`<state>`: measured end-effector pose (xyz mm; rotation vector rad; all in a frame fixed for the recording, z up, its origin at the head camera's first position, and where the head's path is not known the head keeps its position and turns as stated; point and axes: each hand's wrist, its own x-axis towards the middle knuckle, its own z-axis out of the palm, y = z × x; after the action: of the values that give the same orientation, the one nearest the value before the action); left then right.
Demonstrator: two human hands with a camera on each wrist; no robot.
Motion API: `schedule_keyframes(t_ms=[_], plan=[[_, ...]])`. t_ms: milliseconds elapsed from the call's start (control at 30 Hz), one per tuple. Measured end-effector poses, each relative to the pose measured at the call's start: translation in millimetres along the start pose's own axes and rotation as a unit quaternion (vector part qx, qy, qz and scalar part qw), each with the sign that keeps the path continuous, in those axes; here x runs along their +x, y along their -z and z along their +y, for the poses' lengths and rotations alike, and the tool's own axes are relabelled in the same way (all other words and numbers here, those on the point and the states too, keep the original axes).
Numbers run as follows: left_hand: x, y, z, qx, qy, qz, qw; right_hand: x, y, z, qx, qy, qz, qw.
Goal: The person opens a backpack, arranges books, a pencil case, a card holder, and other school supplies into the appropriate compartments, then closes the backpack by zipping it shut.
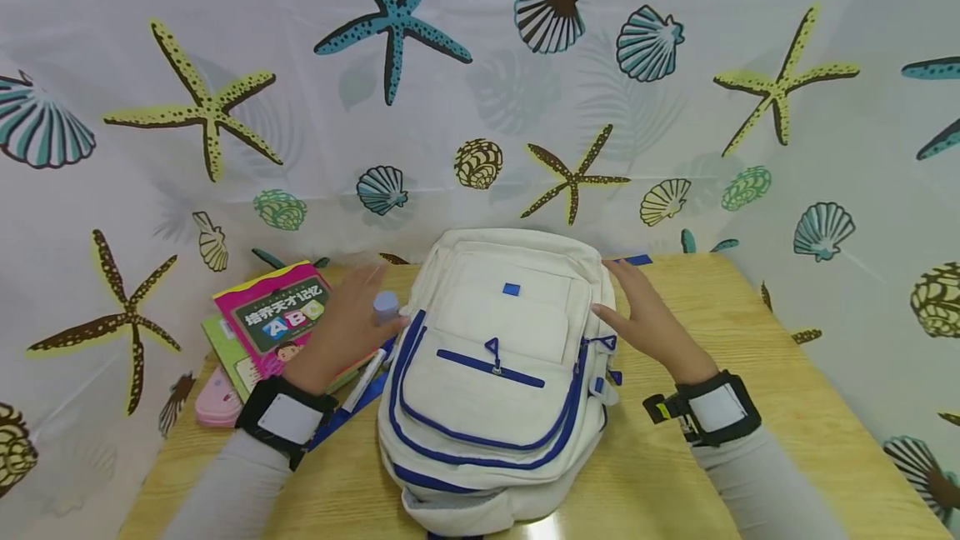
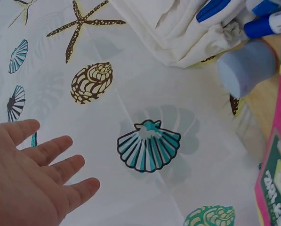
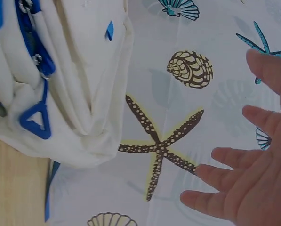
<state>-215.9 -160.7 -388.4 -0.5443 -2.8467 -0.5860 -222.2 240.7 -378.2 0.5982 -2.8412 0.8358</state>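
Observation:
A white backpack (image 1: 502, 315) with blue zips lies front side up on the wooden table, between the two hands. My left hand (image 1: 348, 319) is at its upper left side, fingers spread and holding nothing; in the left wrist view the left hand (image 2: 36, 174) shows straight, parted fingers. At the upper right side is my right hand (image 1: 641, 307), thumb close to the bag's edge. The right wrist view shows the right hand (image 3: 244, 165) with fingers extended beside the backpack (image 3: 88, 84), nothing in its grasp.
Left of the bag lie a pink book (image 1: 281, 315), a green book (image 1: 228, 357), a pink case (image 1: 216, 400), a white marker (image 1: 365, 380) and a light blue bottle-like item (image 1: 386, 303). A shell-and-starfish patterned sheet (image 1: 480, 90) hangs behind the table (image 1: 750, 357).

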Motion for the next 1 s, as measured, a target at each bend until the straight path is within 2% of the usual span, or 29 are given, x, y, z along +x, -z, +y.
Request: schedule_keyframes(t_ms=[100,200,267,400,467,667,833,1000], plan=[[-22.4,-16.7,-1.6,-0.017,0.016,-0.018,0.9996,-10.7,-14.7,9.3,0.041,-0.039,0.016,0.9983],[-42.7,-31.4,-1.3,-0.040,0.032,-0.046,0.9977,-20.9,-29.4,20.0,0.059,-0.077,0.022,0.9950],[-52.6,-39.5,-0.5,-0.052,0.047,-0.064,0.9955,-26.5,-36.8,26.4,0.065,-0.098,0.023,0.9928],[-66.0,-50.5,1.6,-0.075,0.101,-0.106,0.9864,-34.3,-47.3,37.3,0.069,-0.128,0.022,0.9891],[-70.6,-55.0,2.8,-0.092,0.117,-0.122,0.9812,-36.7,-51.1,41.2,0.075,-0.143,0.018,0.9868],[-77.3,-71.7,5.5,-0.141,0.129,-0.168,0.9672,-42.2,-61.7,45.3,0.103,-0.198,-0.007,0.9747],[-80.4,-82.3,7.1,-0.161,0.146,-0.201,0.9552,-43.7,-70.0,44.7,0.121,-0.201,-0.014,0.9720],[-82.6,-86.1,9.5,-0.169,0.142,-0.199,0.9549,-45.2,-78.7,46.7,0.129,-0.216,-0.024,0.9675]])
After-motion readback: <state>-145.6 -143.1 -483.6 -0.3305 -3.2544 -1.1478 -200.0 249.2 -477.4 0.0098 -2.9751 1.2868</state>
